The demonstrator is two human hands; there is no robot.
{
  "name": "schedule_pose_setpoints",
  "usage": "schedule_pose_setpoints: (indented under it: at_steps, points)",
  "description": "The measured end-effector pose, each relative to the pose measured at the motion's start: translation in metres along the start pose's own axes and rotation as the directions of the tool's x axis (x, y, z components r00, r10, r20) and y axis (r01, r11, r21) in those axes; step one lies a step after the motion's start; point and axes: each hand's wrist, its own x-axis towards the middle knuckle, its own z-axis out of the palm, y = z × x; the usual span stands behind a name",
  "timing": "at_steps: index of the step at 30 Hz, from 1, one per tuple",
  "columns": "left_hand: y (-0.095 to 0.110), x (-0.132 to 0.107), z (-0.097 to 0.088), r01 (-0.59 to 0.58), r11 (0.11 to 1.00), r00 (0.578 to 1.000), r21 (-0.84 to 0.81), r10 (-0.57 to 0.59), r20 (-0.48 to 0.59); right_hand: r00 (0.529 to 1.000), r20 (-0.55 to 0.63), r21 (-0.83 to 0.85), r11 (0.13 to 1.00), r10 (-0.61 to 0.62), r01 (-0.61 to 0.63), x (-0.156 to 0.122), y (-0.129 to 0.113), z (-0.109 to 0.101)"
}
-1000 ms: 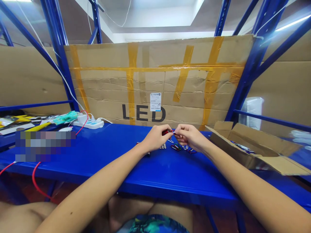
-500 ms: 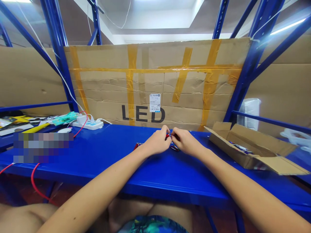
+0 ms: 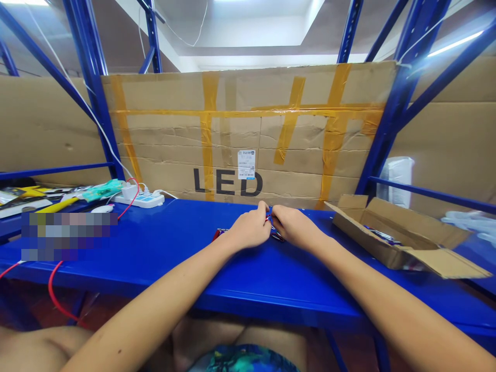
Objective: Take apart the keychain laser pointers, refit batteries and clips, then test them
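My left hand (image 3: 252, 227) is closed in a pinch over the blue table, just left of my right hand. A small red and silvery piece (image 3: 267, 218) shows at its fingertips; its kind is too small to tell. My right hand (image 3: 293, 226) is also closed, its fingertips nearly touching the left ones, and whatever they grip is hidden behind the knuckles. Below the fingers lies a dark, shiny, slim pen-like piece (image 3: 278, 237). Partly covered by my left wrist, some red shiny pieces (image 3: 217, 234) rest on the table.
An open cardboard box (image 3: 395, 257) with slim shiny pieces (image 3: 382, 235) inside stands at the right. A white power strip (image 3: 145, 199) with cables and assorted packets lies at the left. A large cardboard sheet (image 3: 174, 144) marked LED closes off the back between blue posts.
My right hand has shifted slightly left and its fingers have curled in further. Less of the red piece shows at my left fingertips now. The view has moved a little.
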Motion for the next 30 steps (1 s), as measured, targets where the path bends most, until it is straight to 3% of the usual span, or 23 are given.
schedule_pose_setpoints:
  at_steps: [10,15,18,21,26,30]
  points:
    - [-0.005,0.003,0.007,-0.006,0.999,0.999,-0.052,0.003,-0.051,1.0,-0.012,0.016,1.0,-0.018,0.019,-0.001,-0.001,0.003]
    - [-0.01,0.006,0.006,0.02,1.0,0.996,-0.013,-0.021,-0.091,0.998,-0.055,0.167,0.986,0.036,-0.026,-0.001,0.002,0.002]
    - [-0.016,0.01,0.006,0.032,0.997,0.992,-0.077,-0.041,-0.116,0.994,-0.081,0.289,0.956,0.073,-0.046,0.0,0.012,0.003]
    - [-0.025,0.015,0.007,0.021,0.978,0.988,-0.209,-0.052,-0.144,0.986,-0.093,0.405,0.91,0.138,-0.089,0.0,0.026,0.005]
    - [-0.033,0.02,0.005,-0.043,0.942,0.981,-0.332,-0.022,-0.191,0.965,-0.023,0.624,0.758,0.26,-0.19,0.0,0.04,0.012]
    - [-0.028,0.018,0.002,-0.173,0.903,0.957,-0.394,0.059,-0.285,0.983,0.004,0.747,0.653,0.185,-0.126,-0.001,0.035,0.011]
